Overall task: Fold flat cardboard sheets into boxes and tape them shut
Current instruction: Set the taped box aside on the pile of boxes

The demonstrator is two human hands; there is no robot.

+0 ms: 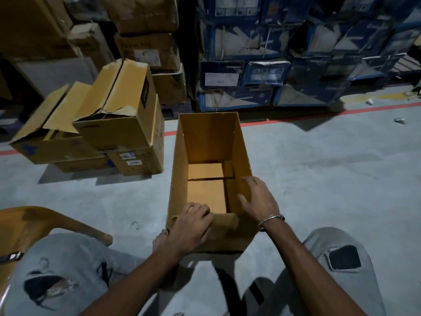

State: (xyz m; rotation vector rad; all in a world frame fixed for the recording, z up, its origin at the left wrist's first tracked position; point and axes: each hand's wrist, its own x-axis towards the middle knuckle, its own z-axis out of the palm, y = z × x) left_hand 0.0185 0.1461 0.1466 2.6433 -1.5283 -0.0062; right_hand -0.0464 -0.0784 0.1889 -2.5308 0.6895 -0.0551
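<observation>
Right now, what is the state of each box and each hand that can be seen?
Open box: upright on the floor, top open, bottom flaps folded in, a gap between them.
Left hand: gripping the box's near rim.
Right hand: open, resting on the box's right wall.
Stacked boxes: top flaps open, one torn.
Blue cartons: stacked, crushed and torn.

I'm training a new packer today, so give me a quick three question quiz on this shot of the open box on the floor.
1. True or false: the open box between the person's knees is already taped shut on top.
2. Which hand wears the bracelet? A. left B. right
3. Fill in: the left hand rests on the box's near ____.

Key: 1 false, the top is open. 2 B, the right hand. 3 edge (near wall rim).
</observation>
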